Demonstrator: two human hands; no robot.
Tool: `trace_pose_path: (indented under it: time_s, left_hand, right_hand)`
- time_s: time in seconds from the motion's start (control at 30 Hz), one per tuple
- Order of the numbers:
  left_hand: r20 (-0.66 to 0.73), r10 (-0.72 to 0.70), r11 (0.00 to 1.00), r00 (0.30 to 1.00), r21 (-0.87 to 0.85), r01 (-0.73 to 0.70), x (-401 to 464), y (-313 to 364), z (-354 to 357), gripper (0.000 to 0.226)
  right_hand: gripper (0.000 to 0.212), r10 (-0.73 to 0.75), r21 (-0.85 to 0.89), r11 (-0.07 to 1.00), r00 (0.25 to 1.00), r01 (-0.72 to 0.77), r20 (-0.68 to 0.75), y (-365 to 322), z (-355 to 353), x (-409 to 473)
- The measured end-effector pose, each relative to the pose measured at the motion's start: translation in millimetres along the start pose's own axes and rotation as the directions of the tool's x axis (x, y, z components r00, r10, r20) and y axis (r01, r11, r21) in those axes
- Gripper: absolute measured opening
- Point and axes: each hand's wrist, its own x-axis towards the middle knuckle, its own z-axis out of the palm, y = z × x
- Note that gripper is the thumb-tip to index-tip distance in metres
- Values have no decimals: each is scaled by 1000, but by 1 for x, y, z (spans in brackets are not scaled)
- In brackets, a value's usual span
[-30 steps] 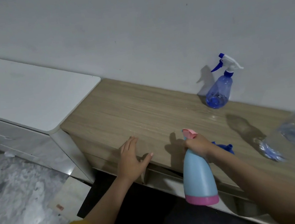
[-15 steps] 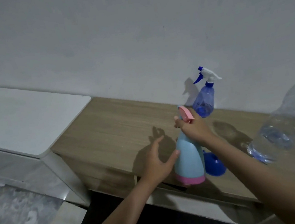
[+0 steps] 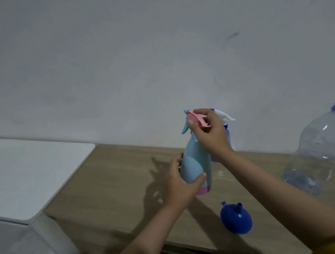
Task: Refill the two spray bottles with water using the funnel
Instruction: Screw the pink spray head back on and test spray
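The left hand [image 3: 178, 185] wraps the lower body of the pale bottle [image 3: 195, 165], held above the counter [image 3: 115, 188], while the right hand [image 3: 211, 136] pinches its pink spray head [image 3: 196, 119]. The second sprayer [image 3: 224, 117] stands mostly hidden behind that hand, by the wall. The funnel [image 3: 236, 219] lies on the counter, with the water bottle [image 3: 321, 148] to the right.

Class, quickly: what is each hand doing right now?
Left hand: closed around the body of the light blue spray bottle.
Right hand: closed on the bottle's pink spray head.
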Motion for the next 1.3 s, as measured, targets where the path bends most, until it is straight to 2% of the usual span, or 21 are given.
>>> trace_pose_path:
  time_s: [0.17,0.27,0.5,0.67,0.8,0.97,1.1,1.17,1.23,1.3]
  left_hand:
    - [-44,-29,995,999,90,33,28,-5,9,71]
    - [-30,-43,980,999,195,48,51,-10,13,78]
    - [-53,-100,948,994,299,111,122,-33,24,63]
    - [-42,-167,902,985,397,170,170,-59,35,58]
    - [-27,-178,902,984,396,174,195,-81,48,57]
    - [22,-156,894,988,429,131,208,-103,56,61]
    - [30,-144,874,989,472,113,207,-107,56,60]
    - [30,-157,859,987,497,121,207,-103,55,57]
    - [29,-173,851,984,508,135,203,-96,56,54]
    - [-3,-195,845,981,507,169,194,-87,57,55]
  right_hand:
    - [30,-5,-71,997,998,10,63,1,-5,21]
    - [31,51,-164,986,988,-26,146,4,-3,43]
    - [34,141,-289,955,953,-60,269,32,15,104]
    - [31,136,-401,916,925,19,354,62,34,141]
    - [33,157,-472,880,903,56,400,85,42,162]
    - [34,195,-473,881,910,2,367,121,44,172]
    - [33,163,-501,865,917,45,364,132,43,166]
    - [33,120,-547,831,928,100,352,129,44,158]
    - [39,46,-587,800,963,124,266,127,44,141]
    - [41,-53,-561,816,985,137,163,123,38,110]
